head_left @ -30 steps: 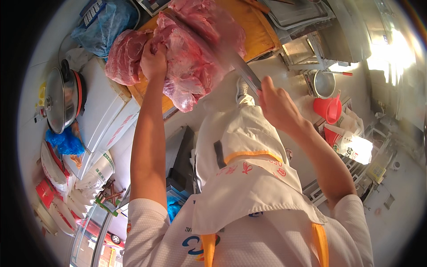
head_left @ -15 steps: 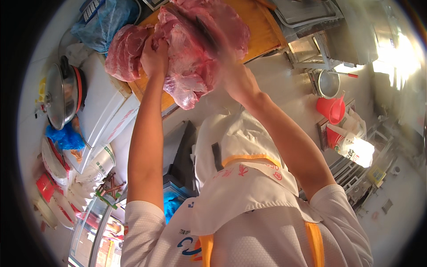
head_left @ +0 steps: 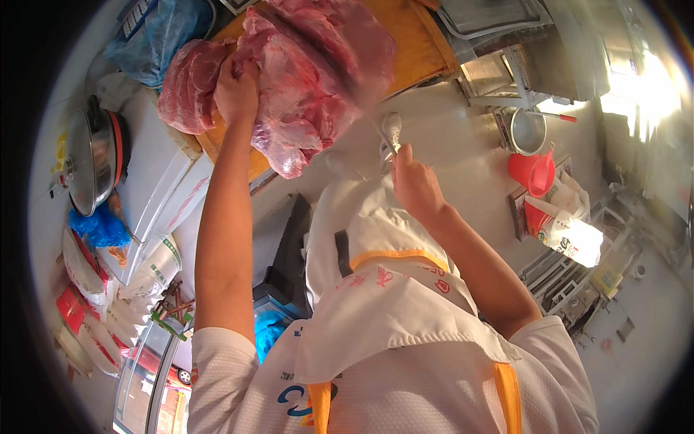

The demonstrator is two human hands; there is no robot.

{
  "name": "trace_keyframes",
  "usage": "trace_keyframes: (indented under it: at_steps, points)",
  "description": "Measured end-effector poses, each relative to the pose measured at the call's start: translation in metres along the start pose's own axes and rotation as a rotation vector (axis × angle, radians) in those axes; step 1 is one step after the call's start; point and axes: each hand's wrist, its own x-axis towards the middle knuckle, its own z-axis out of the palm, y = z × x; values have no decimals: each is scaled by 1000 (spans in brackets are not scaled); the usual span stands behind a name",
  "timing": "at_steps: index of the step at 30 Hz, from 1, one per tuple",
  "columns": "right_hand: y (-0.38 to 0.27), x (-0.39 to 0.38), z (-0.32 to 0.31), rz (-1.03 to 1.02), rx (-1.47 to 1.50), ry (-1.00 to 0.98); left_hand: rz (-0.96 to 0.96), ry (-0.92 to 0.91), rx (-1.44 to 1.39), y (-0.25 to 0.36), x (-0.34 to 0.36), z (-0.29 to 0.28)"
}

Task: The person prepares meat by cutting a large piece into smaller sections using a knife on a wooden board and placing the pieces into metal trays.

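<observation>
A large slab of raw pink meat (head_left: 300,90) lies on an orange-brown wooden board (head_left: 423,47) at the top of the view. Beside it on the left is a smaller, ridged piece of raw meat (head_left: 186,90). My left hand (head_left: 237,92) rests where the two pieces meet, its fingers curled over and gripping the large slab's edge. Off the board, in front of my apron, my right hand (head_left: 417,182) is closed around a knife (head_left: 387,139). The narrow blade points up and left, apart from the meat; the handle is mostly hidden in my fist.
A lidded pan (head_left: 94,159) and a blue plastic bag (head_left: 101,226) are on the left. Another blue bag (head_left: 163,43) lies beyond the smaller meat. Right of me stand a metal pot (head_left: 528,132) with a red-tipped handle and a red bucket (head_left: 531,173). A metal-framed stand (head_left: 506,76) adjoins the board.
My right hand has drawn back from the large slab, bringing the knife down toward my apron. My left hand keeps its place on the meat. The whole view has shifted slightly.
</observation>
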Motion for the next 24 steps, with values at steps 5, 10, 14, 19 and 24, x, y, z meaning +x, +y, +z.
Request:
trace_keyframes:
  at_steps: [5,10,14,19,24]
  points:
    - [27,-25,-17,-20,-38,14,-35,48,99,-1,1,2]
    - [37,-42,-36,49,-77,71,-14,61,60,1,0,1]
    - [23,-48,-57,14,-31,168,-1,50,34,0,0,2]
    - [-8,-24,-64,-139,9,87,4,60,50,3,2,4]
    - [-8,9,-59,-153,-90,97,2,73,79,5,2,4]
